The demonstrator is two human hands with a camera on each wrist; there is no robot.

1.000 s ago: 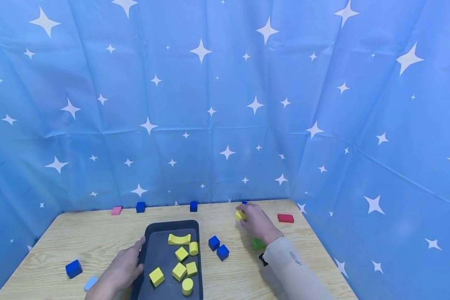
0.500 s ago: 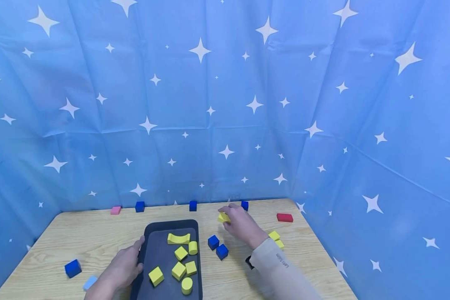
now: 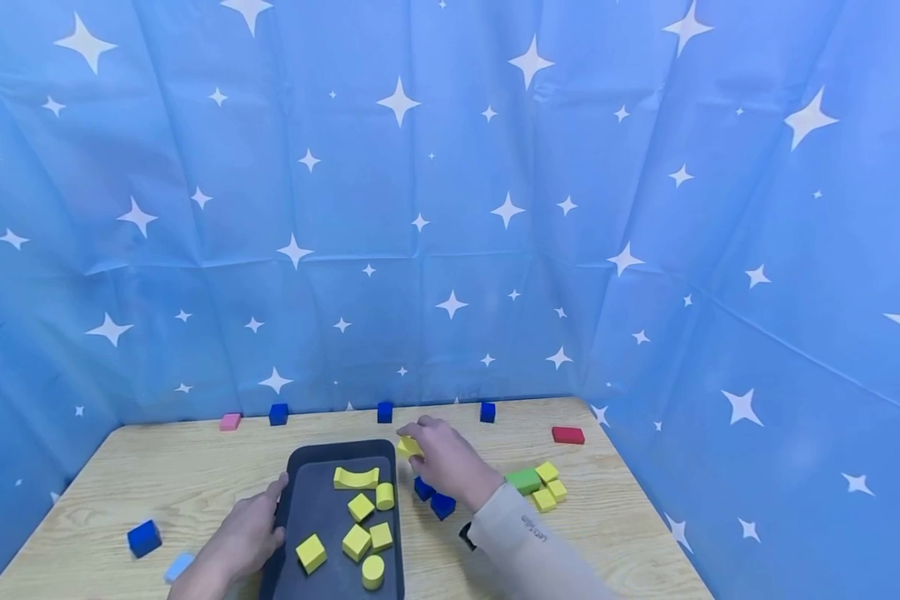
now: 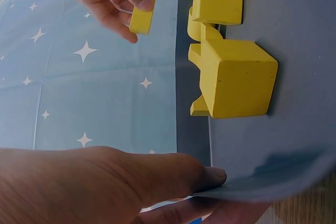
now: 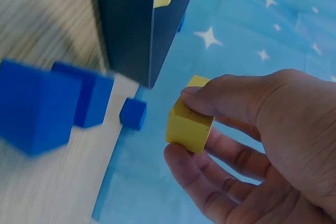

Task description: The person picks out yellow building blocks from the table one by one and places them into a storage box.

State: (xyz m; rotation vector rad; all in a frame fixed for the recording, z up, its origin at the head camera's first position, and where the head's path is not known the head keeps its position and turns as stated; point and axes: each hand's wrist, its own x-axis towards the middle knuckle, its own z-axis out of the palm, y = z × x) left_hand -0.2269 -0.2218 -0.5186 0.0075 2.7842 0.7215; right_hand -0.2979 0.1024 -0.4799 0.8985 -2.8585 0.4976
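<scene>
My right hand [image 3: 453, 458] pinches a yellow block [image 5: 190, 121] between thumb and fingers, raised near the far right corner of a dark grey tray [image 3: 341, 454]. In the right wrist view the tray's wall stands just beyond the block. My left hand [image 3: 249, 527] grips the tray's left rim, with the thumb [image 4: 207, 177] over the edge and the other fingers outside. Several yellow pieces lie in the tray, among them a curved bridge block [image 3: 356, 479], a cylinder [image 3: 372, 572] and a cube [image 4: 239, 80].
Two blue cubes [image 3: 442, 506] sit right of the tray, partly behind my right hand. A green block [image 3: 523, 481] with yellow cubes [image 3: 544, 500] and a red block [image 3: 567, 435] lie farther right. More blue cubes [image 3: 487, 412] and a pink block [image 3: 230, 422] line the back edge; a light-blue block [image 3: 178, 567] lies left.
My right hand has carried the yellow block leftward from the back right to beside the tray, uncovering the green block and yellow cubes. My left hand and the tray stay put.
</scene>
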